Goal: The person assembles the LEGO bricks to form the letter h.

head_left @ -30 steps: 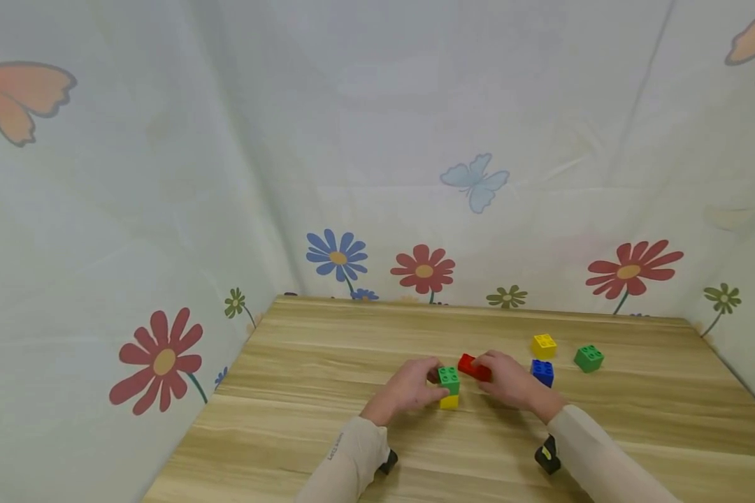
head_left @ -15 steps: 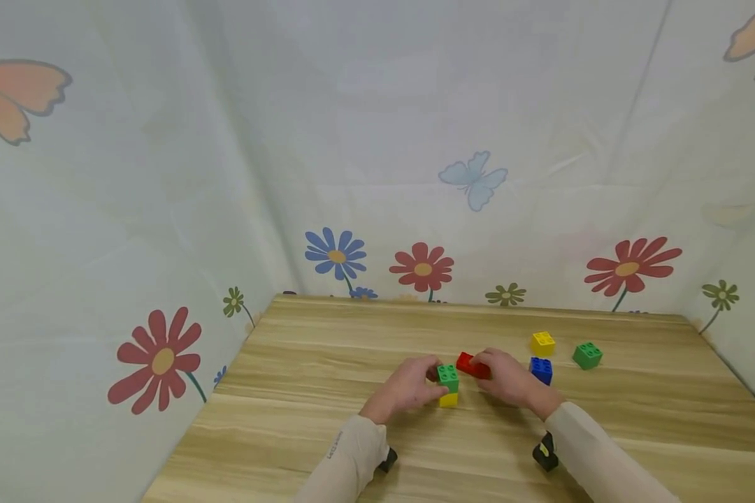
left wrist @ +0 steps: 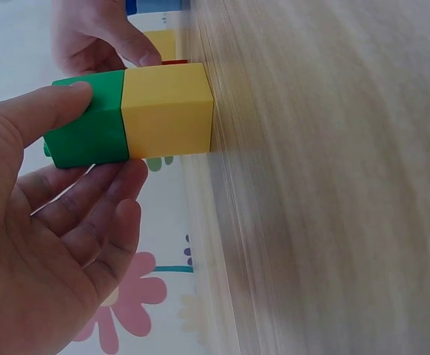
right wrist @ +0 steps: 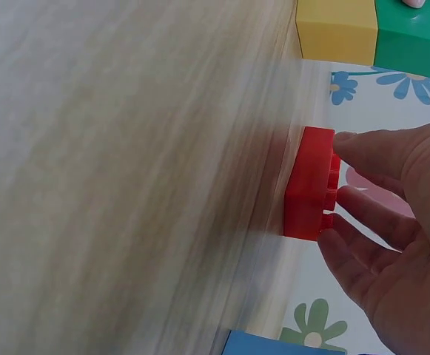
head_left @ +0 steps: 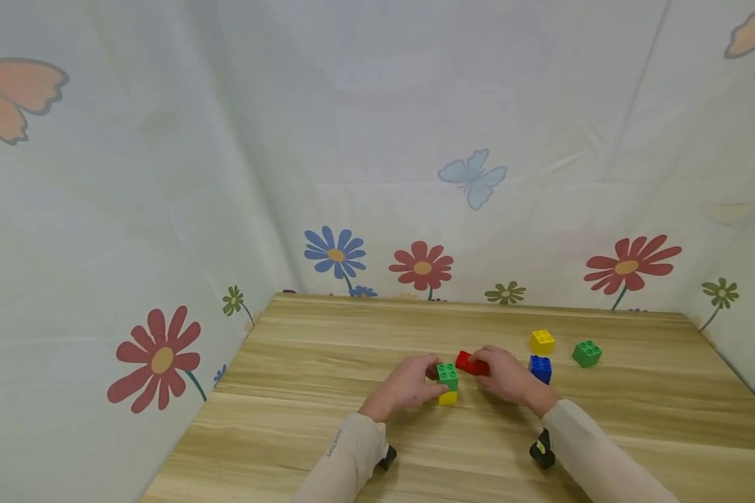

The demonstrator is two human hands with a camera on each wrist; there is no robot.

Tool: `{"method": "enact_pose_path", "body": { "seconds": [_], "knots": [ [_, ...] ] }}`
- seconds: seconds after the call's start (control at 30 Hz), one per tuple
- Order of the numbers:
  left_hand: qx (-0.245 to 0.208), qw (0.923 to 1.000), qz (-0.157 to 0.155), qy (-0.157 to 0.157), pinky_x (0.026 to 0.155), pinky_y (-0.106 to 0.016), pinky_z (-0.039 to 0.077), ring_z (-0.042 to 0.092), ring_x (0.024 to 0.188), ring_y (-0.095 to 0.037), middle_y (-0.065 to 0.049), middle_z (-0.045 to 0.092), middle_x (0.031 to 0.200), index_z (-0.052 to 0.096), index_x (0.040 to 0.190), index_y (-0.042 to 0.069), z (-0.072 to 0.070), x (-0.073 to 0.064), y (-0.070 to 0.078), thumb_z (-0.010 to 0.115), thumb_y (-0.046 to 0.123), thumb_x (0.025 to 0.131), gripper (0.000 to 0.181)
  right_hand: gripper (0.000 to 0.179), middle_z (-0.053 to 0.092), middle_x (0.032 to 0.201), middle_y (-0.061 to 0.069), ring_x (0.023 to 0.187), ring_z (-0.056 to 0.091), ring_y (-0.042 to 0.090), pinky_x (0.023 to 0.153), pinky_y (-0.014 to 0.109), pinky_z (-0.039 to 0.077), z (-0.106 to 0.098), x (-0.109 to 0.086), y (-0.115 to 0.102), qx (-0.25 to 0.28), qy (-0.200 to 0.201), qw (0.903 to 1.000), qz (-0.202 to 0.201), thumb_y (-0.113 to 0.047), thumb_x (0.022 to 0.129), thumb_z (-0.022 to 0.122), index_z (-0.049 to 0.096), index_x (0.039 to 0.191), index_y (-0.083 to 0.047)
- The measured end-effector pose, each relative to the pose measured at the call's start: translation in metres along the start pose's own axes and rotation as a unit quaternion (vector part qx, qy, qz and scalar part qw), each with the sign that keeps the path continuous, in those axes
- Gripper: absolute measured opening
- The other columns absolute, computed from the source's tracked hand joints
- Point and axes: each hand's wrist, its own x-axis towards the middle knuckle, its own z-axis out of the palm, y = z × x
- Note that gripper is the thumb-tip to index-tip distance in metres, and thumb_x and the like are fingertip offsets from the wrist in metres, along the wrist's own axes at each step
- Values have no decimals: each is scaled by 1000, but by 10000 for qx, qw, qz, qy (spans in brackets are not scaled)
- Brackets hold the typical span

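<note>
My left hand [head_left: 409, 381] pinches a green block [head_left: 448, 377] between thumb and fingers. That block sits on top of a yellow block [head_left: 448, 399], the two joined as a short upright stack standing on the table. To the right of the stack, a long, low red brick [right wrist: 309, 185] lies on the table with its studs up. My right hand [head_left: 506, 375] grips this brick, thumb at one end and fingertips near the other. Part of the red brick is hidden by the right hand in the head view.
Beyond the right hand lie a blue block [head_left: 540, 369], a yellow block [head_left: 542, 341] and a green block [head_left: 587, 353]. The wooden table [head_left: 327, 328] ends at a white curtain [head_left: 365, 140] printed with flowers and butterflies.
The head view has shifted very slightly. Both hands, the stack and the red brick show no visible movement on the table.
</note>
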Motion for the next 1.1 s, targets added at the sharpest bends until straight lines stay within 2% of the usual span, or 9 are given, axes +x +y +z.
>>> {"method": "enact_pose_path", "body": {
  "seconds": [0.53,0.83,1.1],
  "knots": [
    [-24,10000,-44,-18,78,-24,47,53,81,-6,10,58,91,59,104,19,3,1,-4,71,30,85,24,32,60,109,10,94,56,23,88,45,47,9,7,0,169,83,9990,399,-2,82,71,63,113,-4],
    [-9,10000,28,0,77,-23,47,53,81,-5,11,59,91,60,105,19,5,2,-5,71,30,85,25,35,60,105,9,90,56,21,86,45,48,14,8,1,114,46,9994,333,-2,80,72,62,113,-3],
    [-27,10000,27,22,77,-23,47,53,82,-5,11,59,92,60,106,19,3,2,-5,71,30,85,26,36,62,109,9,92,57,22,87,45,47,12,6,-3,228,-3,9992,324,-4,81,72,61,115,-3]
  ]
}}
